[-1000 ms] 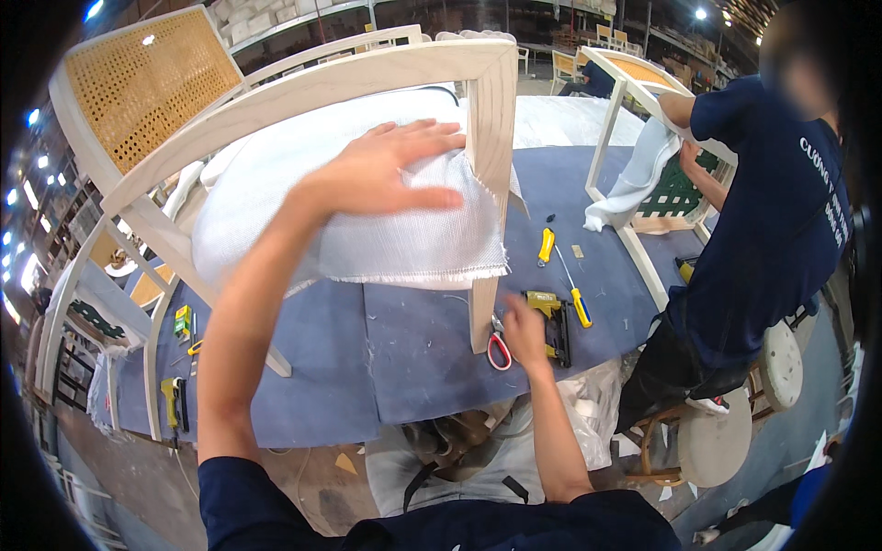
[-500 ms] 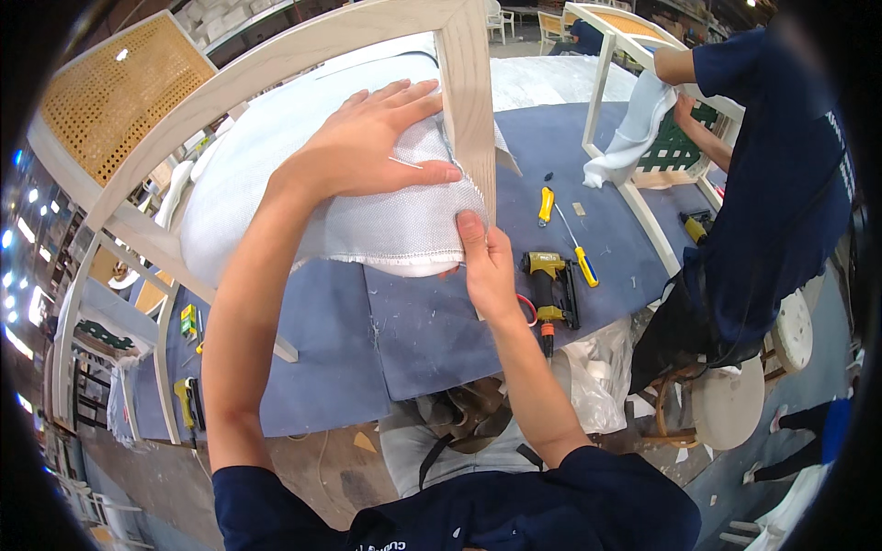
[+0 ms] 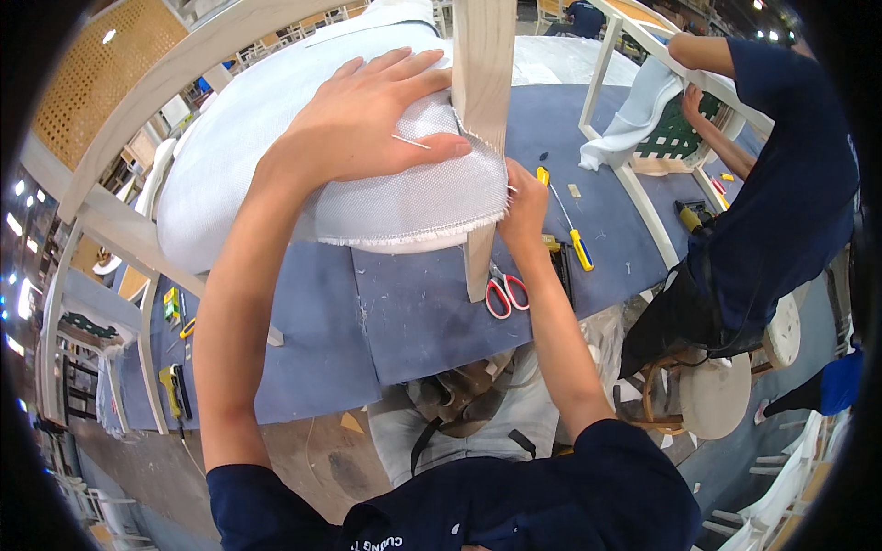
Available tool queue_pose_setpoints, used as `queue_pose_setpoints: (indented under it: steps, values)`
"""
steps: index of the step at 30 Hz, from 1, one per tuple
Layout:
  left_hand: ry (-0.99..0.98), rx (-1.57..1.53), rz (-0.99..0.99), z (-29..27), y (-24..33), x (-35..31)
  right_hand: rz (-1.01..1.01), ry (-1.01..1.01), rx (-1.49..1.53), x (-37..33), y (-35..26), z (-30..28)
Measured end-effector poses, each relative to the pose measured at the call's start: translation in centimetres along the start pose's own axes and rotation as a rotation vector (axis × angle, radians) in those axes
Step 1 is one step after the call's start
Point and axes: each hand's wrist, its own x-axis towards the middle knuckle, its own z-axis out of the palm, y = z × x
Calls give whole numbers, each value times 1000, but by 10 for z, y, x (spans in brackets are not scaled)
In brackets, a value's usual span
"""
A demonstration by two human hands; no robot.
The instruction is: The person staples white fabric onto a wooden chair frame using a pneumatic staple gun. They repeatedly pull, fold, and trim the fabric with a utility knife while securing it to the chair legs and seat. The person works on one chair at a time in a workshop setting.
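A pale chair frame with a seat covered in light grey-white woven fabric point(image 3: 404, 207) is before me. My left hand point(image 3: 381, 115) lies flat on the fabric, fingers spread toward the wooden post point(image 3: 484, 78). A loose white thread lies by its thumb. My right hand point(image 3: 524, 207) is closed at the fabric's frayed corner, just right of the post; its fingertips are partly hidden. Below that corner, red-and-white-handled scissors point(image 3: 504, 292) lie on the table beside the post's foot.
On the blue-grey table point(image 3: 423, 312) lie a yellow-handled screwdriver point(image 3: 582, 250) and a staple gun point(image 3: 562, 266), partly behind my right forearm. Another staple gun point(image 3: 175, 390) is at left. A co-worker point(image 3: 781, 184) handles another chair at right. A cane back panel point(image 3: 101, 73) rises at upper left.
My right hand has moved up and right from the fabric's lower edge to its corner beside the post. The scissors have come into sight. My left hand stays flat on the fabric.
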Motion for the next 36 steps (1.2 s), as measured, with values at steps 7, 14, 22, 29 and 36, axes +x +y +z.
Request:
queue_pose_setpoints:
  steps: [7,14,22,29,36]
  values:
    - [-92,-73,50,-7,-12,9,99,-60,112,-1,-6,-11]
    - [-46,-116,88,-1,2,22,360,291,579,8,-87,-39]
    - [-196,-261,-3,-6,-1,24,533,233,701,16,-135,-30]
    - [-222,-201,-114,-15,9,23,502,161,562,8,-149,-24]
    - [-121,-272,-63,-4,2,23,253,168,271,4,-144,-26]
